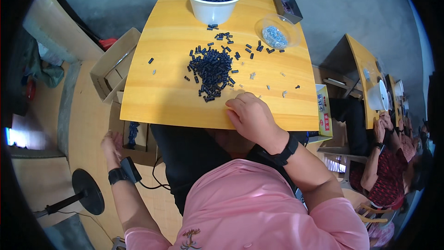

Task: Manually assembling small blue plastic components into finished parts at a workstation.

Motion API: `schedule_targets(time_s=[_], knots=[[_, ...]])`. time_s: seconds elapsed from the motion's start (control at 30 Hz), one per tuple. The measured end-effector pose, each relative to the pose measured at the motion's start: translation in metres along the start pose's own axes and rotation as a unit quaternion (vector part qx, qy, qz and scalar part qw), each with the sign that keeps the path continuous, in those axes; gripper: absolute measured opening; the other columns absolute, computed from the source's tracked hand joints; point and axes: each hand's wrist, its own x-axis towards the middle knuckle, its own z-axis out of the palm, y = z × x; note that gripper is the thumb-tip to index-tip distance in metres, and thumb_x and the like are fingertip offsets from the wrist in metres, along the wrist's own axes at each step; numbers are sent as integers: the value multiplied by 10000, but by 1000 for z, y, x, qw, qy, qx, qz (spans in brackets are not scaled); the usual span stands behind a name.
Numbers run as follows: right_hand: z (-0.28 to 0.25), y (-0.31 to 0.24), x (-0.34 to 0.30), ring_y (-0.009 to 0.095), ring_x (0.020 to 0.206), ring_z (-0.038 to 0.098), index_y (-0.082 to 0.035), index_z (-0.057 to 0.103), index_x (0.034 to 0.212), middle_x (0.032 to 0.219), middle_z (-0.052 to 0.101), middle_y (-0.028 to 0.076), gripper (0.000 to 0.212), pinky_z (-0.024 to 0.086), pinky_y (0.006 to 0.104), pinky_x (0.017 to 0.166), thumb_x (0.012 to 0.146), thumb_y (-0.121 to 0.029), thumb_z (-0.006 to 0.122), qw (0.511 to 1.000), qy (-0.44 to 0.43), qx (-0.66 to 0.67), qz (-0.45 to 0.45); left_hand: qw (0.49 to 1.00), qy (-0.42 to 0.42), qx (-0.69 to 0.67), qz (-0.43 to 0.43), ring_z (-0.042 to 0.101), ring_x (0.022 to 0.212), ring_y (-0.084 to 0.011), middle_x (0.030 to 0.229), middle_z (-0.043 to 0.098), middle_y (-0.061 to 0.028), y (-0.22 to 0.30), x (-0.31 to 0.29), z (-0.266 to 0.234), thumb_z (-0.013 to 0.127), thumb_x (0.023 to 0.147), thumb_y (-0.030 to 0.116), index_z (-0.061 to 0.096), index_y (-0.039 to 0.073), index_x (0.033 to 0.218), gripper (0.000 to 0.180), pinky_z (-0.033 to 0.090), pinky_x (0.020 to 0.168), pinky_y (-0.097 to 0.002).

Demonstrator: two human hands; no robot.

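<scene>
The right hand (252, 115) rests on the near edge of the bench (157, 99), right of centre, its fingers curled; whether its grip has anything in it, I cannot tell, since the back of the hand hides the palm. The left hand (112, 147) hangs off the bench's left side, its grip loose with fingers spread and nothing visible in it. It is just beside a box (151, 146) with dark parts (133, 134) inside; I cannot tell whether they touch.

The black pieces (212, 71) lie heaped mid-bench, beyond the right hand and to its left, with a few strays farther off. Small silver bits (252, 76) are scattered right of the heap. At the far edge stands a white tub (213, 13), full of more black pieces. To its right are a clear dish (292, 36) of silver bits and, farther still, a dark tray (292, 17).
</scene>
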Motion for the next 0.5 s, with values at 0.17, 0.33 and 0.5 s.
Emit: schedule_targets(time_s=[0.17, 0.33, 0.5], knots=[[13, 6, 15, 293, 790, 560, -18, 596, 792, 761, 585, 121, 79, 467, 362, 696, 742, -80, 592, 999, 27, 42, 20, 953, -95, -157, 240, 591, 764, -127, 939, 621, -97, 29, -93, 60, 522, 901, 112, 529, 16, 1120, 239, 487, 674, -218], [24, 9, 27, 285, 767, 560, -37, 586, 751, 725, 571, 112, 43, 468, 362, 690, 748, -78, 577, 999, 37, 10, 15, 952, -246, -45, 179, 597, 704, -110, 848, 642, -65, 20, -179, 119, 548, 887, 103, 605, 27, 1021, 164, 481, 636, -206], [31, 13, 30, 270, 743, 556, -60, 559, 715, 715, 558, 101, 53, 464, 351, 684, 760, -84, 542, 999, 34, -32, -14, 910, -385, 36, 152, 604, 738, -112, 866, 642, -64, -8, -208, 152, 570, 870, 75, 609, 11, 1018, 165, 487, 653, -212]])
